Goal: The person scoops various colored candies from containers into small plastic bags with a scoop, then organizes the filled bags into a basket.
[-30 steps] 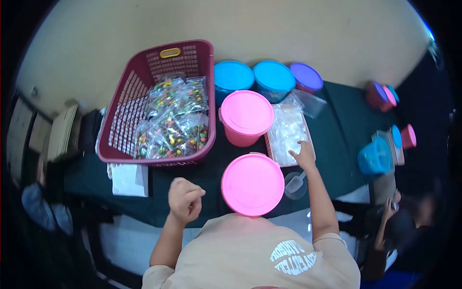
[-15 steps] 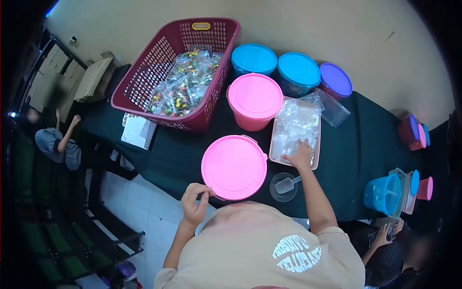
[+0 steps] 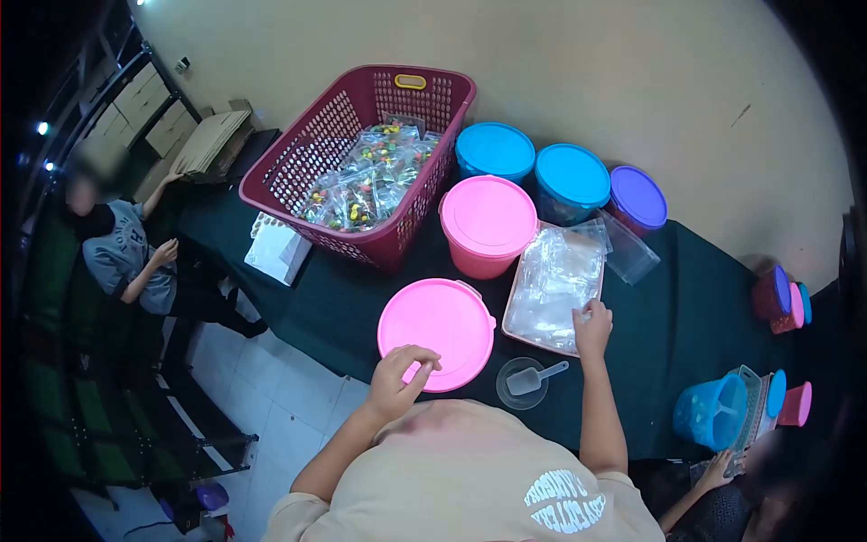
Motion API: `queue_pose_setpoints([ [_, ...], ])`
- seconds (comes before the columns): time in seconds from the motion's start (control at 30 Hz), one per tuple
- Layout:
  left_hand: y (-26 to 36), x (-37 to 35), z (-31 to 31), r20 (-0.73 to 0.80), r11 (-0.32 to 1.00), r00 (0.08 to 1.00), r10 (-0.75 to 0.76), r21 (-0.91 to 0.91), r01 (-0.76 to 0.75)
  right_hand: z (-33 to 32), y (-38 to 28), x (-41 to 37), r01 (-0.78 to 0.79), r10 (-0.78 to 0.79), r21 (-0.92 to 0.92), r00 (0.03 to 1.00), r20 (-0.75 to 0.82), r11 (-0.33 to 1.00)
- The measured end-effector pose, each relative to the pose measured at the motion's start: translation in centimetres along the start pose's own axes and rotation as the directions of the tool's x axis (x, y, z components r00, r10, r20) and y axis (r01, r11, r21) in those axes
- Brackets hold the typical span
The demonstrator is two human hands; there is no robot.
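My left hand [image 3: 404,379] hovers over the near edge of a round pink lid [image 3: 436,325], its fingers loosely curved and the thumb a little apart, with nothing visible in it. At the right edge of a shallow pink tray [image 3: 540,343], my right hand [image 3: 593,327] has its fingers bent and closed at the pile of clear plastic bags [image 3: 555,280]. It seems to pinch a bag there, though the fingertips partly hide it. A clear bowl [image 3: 508,397] with a white scoop [image 3: 525,380] in it sits between my hands, near my body.
A maroon basket [image 3: 411,230] holds many small bags of colourful pieces. Behind the tray stand a pink tub [image 3: 488,226], blue tubs [image 3: 495,154] and a purple-lidded tub [image 3: 638,199]. People sit at left [image 3: 135,253] and right [image 3: 709,497]; a blue container [image 3: 709,411] is near the latter.
My left hand has moved right and over the pink lid. My right hand has gone from spread on the bags to closed at the tray's right edge. The view has shifted slightly.
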State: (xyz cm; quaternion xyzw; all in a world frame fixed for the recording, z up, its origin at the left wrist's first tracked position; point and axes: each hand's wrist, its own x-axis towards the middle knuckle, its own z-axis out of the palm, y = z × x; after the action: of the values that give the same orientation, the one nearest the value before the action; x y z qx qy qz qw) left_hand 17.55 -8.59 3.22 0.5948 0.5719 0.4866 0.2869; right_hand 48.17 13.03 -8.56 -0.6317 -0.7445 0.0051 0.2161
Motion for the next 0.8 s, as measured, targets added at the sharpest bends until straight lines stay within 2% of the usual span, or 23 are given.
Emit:
queue_pose_setpoints([
  [0.03,0.0,0.0,0.3,-0.002,1.000,1.000,0.000,0.003,0.000,-0.8,0.0,0.0,-0.206,0.181,0.346,0.978,0.102,0.915],
  [0.07,0.1,0.0,0.6,0.034,0.995,0.996,-0.085,-0.056,0.087,-1.7,0.1,-0.3,-0.404,0.309,0.616,0.915,0.261,0.676],
  [0.1,0.3,0.1,1.1,0.074,0.978,0.983,-0.166,-0.111,0.174,-3.3,-2.0,-0.7,-0.364,0.288,0.894,0.913,0.288,0.262],
  [0.13,0.6,0.2,1.6,0.072,0.978,0.983,-0.170,-0.110,0.177,-4.5,-3.4,-1.4,-0.367,0.286,0.893,0.913,0.291,0.261],
  [0.2,1.3,0.3,2.7,0.107,0.971,0.977,-0.186,-0.133,0.200,-6.6,-5.7,-3.2,-0.428,0.083,0.889,0.904,0.420,0.160],
  [0.27,2.1,0.6,3.7,0.160,0.957,0.965,-0.207,-0.171,0.234,-9.0,-9.5,-5.3,-0.560,-0.002,0.827,0.828,0.561,0.046],
  [0.33,4.0,1.1,4.3,0.188,0.991,0.980,-0.057,-0.108,0.079,-9.9,-11.7,-6.9,-0.582,-0.102,0.806,0.800,0.591,0.107],
  [0.37,4.1,1.0,4.7,0.226,0.992,0.973,-0.042,-0.104,0.067,-9.3,-11.7,-7.6,-0.587,-0.211,0.797,0.768,0.604,0.144],
  [0.4,3.5,1.0,4.9,0.219,0.993,0.975,-0.043,-0.098,0.066,-9.0,-11.8,-8.0,-0.585,-0.220,0.798,0.768,0.602,0.143],
  [0.47,2.1,0.8,5.1,0.285,0.984,0.952,0.108,-0.165,-0.063,-8.7,-12.1,-8.6,-0.531,-0.390,0.807,0.707,0.590,0.258],
  [0.5,2.6,0.6,4.8,0.302,0.975,0.945,0.128,-0.212,-0.064,-9.4,-12.3,-8.7,-0.443,-0.375,0.855,0.769,0.518,0.271],
  [0.53,3.1,0.4,4.9,0.292,0.976,0.947,0.132,-0.208,-0.072,-9.0,-12.3,-9.0,-0.435,-0.385,0.859,0.769,0.511,0.272],
  [0.57,3.5,0.3,5.1,0.176,0.969,0.973,0.149,-0.224,-0.108,-8.3,-12.2,-9.3,-0.224,-0.180,0.938,0.944,0.276,0.264],
  [0.6,3.7,0.3,5.2,0.054,0.961,0.985,0.165,-0.234,-0.148,-8.1,-12.3,-9.3,0.000,0.029,0.955,1.000,-0.009,0.297],
  [0.63,3.6,0.3,4.9,0.037,0.961,0.984,0.174,-0.223,-0.161,-8.2,-12.1,-9.2,0.115,0.029,0.925,0.990,-0.134,0.363],
  [0.67,3.3,0.2,4.6,0.027,0.965,0.965,0.262,-0.038,-0.261,-8.4,-11.8,-8.9,0.125,0.018,0.928,0.990,-0.140,0.351],
  [0.7,3.1,-0.1,4.2,0.040,0.927,0.939,0.342,0.146,-0.344,-9.0,-11.9,-8.7,0.091,-0.228,0.965,0.973,-0.034,0.248],
  [0.73,3.1,-0.2,4.2,0.039,0.927,0.940,0.340,0.155,-0.341,-9.6,-12.1,-8.8,0.028,-0.465,0.987,0.884,0.049,0.156],
  [0.77,3.3,-0.2,4.6,0.093,0.886,0.938,0.335,0.309,-0.347,-10.1,-12.9,-8.8,-0.132,-0.583,0.982,0.791,0.185,0.132],
  [0.8,3.4,0.1,4.9,0.143,0.817,0.934,0.328,0.453,-0.357,-9.6,-13.6,-9.3,-0.145,-0.636,0.982,0.748,0.189,0.122],
])
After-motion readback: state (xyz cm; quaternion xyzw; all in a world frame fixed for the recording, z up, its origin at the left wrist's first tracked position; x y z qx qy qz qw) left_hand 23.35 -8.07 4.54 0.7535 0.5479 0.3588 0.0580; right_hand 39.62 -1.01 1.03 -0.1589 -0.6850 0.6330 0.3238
